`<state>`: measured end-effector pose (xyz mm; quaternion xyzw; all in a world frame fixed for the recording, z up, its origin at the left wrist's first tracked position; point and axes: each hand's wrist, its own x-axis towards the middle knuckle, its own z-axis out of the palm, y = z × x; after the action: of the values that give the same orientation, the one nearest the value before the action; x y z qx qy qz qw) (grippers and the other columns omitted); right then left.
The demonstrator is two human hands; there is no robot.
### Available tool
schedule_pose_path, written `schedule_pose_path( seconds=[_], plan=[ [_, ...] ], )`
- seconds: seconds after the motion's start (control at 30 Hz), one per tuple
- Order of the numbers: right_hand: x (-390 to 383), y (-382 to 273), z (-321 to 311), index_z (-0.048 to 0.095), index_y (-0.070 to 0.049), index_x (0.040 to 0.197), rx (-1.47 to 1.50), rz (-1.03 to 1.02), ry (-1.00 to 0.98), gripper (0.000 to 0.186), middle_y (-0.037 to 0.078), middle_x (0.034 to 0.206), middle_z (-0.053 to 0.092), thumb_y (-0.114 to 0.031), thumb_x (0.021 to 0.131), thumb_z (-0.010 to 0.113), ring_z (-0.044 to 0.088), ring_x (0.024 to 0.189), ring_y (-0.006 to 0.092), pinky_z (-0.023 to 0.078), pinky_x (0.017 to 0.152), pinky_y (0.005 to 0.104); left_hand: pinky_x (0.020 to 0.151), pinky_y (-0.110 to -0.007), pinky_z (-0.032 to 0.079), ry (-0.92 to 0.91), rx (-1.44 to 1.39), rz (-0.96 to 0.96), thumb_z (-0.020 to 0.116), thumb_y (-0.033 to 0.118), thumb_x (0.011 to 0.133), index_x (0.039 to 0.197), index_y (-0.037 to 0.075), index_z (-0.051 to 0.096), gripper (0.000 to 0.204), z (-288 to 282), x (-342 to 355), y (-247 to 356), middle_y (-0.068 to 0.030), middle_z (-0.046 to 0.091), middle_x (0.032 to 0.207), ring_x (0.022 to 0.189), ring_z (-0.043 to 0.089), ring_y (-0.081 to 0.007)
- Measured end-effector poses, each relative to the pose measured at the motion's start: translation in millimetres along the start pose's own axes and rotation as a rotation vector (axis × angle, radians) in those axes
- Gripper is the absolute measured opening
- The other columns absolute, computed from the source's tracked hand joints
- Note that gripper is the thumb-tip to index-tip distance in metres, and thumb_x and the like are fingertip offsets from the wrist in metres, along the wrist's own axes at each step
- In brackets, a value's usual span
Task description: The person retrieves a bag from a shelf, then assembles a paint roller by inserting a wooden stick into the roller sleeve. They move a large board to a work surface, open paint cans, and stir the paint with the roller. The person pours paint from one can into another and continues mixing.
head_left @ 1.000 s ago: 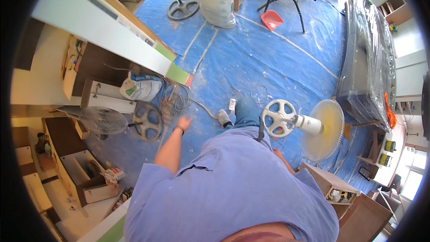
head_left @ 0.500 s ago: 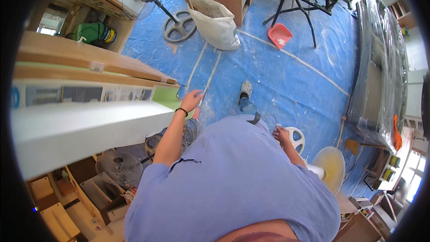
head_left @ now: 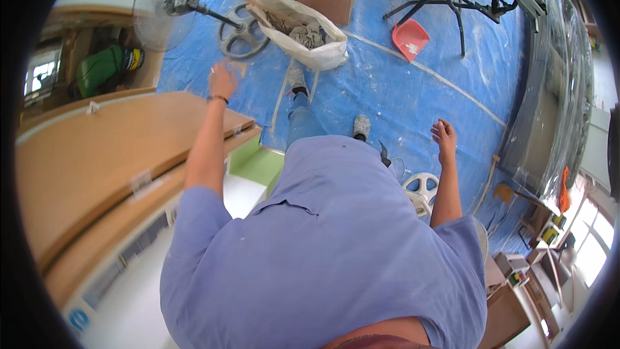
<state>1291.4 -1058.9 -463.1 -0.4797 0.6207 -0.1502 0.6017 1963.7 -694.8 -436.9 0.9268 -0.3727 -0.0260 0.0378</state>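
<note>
My left hand [head_left: 224, 79] is stretched forward over the blue floor sheet, slightly smeared, with fingers spread and nothing in it. Beyond it stands a fan [head_left: 180, 5] with a grey wheel-shaped base [head_left: 243, 33]. Close by on its right is a white sack [head_left: 316, 58], its mouth gaping, with grey scraps and wood strips inside. Out to the right my right hand [head_left: 444, 134] hangs free over the sheet, fingers loosely bent and holding nothing. A white wheel-shaped fan base [head_left: 421, 189] lies below that hand, partly hidden by my arm and shirt.
Stacked brown boards [head_left: 129, 130] fill the left side, beside a green-faced panel [head_left: 248, 158]. A red dustpan [head_left: 411, 39] lies near the black-legged stand [head_left: 460, 0]. Plastic-wrapped furniture [head_left: 555, 103] lines the right. Blue sheeting [head_left: 361, 90] covers the floor.
I have stepped forward, closer to the sack, and both feet now show. My left hand has swung forward and left; my right hand has moved away from the white fan base and out to the right.
</note>
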Motion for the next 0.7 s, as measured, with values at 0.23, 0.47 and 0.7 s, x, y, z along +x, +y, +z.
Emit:
schedule_pose_path(
  seconds=[0.23,0.47,0.7],
  plan=[
    [-133,101,60,0.062,-0.006,0.137,0.13,0.463,0.218,0.043,0.007,0.112,0.073,-0.036,0.107,0.065,0.071,0.095,0.0171,0.054,0.079,0.03,0.115,-0.055,0.039,-0.045,0.329,0.392,0.065,0.029,0.097,0.14,0.012,0.062,0.046,6,293,19,-0.0123,0.067,0.137,0.132,0.061,-0.0311],
    [-249,46,203,0.059,-0.007,0.142,0.044,0.688,0.232,0.045,0.007,0.118,0.073,-0.034,0.107,0.065,0.072,0.1,0.0186,0.055,0.083,0.0332,0.113,-0.052,0.042,-0.695,0.663,0.49,0.053,0.012,0.101,0.125,0.011,0.071,0.03,63,382,3,-0.0114,0.074,0.128,0.124,0.068,-0.0303],
    [-223,-4,263,0.059,-0.007,0.143,0.047,0.594,0.203,0.046,0.007,0.119,0.073,-0.034,0.107,0.065,0.072,0.103,0.0188,0.054,0.084,0.0334,0.089,-0.043,0.054,-0.336,0.501,0.729,0.054,0.014,0.1,0.132,0.019,0.072,0.037,-28,331,-5,-0.0091,0.073,0.108,0.108,0.07,-0.0286]
  ],
)
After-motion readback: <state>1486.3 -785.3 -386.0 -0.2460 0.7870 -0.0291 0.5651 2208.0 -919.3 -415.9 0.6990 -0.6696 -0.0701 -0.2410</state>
